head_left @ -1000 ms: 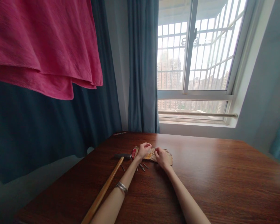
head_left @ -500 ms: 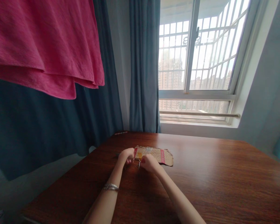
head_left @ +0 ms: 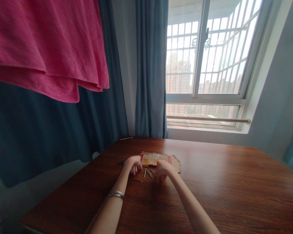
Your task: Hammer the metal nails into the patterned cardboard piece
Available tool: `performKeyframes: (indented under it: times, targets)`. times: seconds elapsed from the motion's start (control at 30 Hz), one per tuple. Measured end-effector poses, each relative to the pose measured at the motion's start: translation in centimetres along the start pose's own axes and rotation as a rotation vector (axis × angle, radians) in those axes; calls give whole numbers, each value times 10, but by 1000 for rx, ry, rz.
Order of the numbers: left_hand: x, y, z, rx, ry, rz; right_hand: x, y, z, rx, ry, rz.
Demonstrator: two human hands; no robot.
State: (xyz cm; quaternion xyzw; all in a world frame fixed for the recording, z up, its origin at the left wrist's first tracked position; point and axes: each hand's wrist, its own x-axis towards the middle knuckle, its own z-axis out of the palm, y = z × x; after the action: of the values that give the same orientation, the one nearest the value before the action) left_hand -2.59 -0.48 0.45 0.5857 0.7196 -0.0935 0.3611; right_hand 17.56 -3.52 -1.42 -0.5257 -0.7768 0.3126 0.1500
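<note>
Several thin, nail-like metal pieces (head_left: 148, 173) lie spread on the brown table (head_left: 224, 195) between my two hands. One more metal piece (head_left: 138, 180) lies nearer to me, just below my left hand. My left hand (head_left: 134, 164) is closed with its fingers curled down, at the left end of a patterned cardboard piece (head_left: 175, 165); what it holds, if anything, is hidden. To the right of the metal pieces, my right hand (head_left: 163, 169) is low over the table in front of the cardboard, its fingers smeared by motion.
A small dark object (head_left: 123, 161) sits left of my left hand. At the table's far left corner is a row of small round things (head_left: 126, 138). Blue curtains (head_left: 151, 71) and a barred window (head_left: 205, 65) stand behind; a pink towel (head_left: 48, 48) hangs at upper left.
My right hand has moved right, away from my left hand. Metal pieces that were at its fingertips or hidden now show spread on the table. My left hand has barely moved.
</note>
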Motion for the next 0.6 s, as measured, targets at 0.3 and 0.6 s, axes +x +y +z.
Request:
performKeyframes:
  times: [0.3,0.6]
  targets:
    - [-1,7,3,-36,82,29,4,-20,30,251,-103,-5]
    - [-4,8,2,-100,216,72,11,-12,23,414,-15,-77]
